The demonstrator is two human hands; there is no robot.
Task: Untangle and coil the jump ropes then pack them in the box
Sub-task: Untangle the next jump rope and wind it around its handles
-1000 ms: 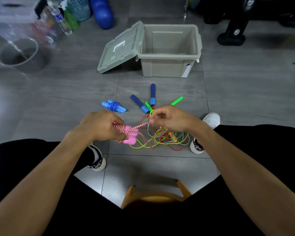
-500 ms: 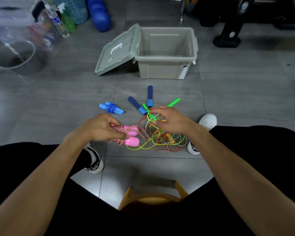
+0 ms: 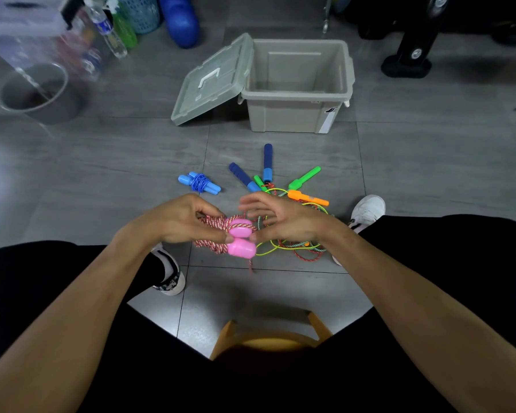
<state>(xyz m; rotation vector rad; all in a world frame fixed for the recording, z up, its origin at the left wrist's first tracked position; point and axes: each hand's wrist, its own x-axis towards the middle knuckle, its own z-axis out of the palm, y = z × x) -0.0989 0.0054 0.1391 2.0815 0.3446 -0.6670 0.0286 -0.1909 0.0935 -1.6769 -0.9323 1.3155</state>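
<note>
On the box point(image 3: 292, 114), a white label point(image 3: 326, 122), unreadable.

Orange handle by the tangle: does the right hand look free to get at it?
Probably yes: the orange handle lies uncovered just beyond the right hand, whose fingers are loose.

Glossy pink plastic handles point(image 3: 240, 237), braided rope point(image 3: 213, 225)

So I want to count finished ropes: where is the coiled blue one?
In the head view the blue rope lies on the floor left of centre, just beyond the left hand and left of the dark blue handles, outside the box.
</note>
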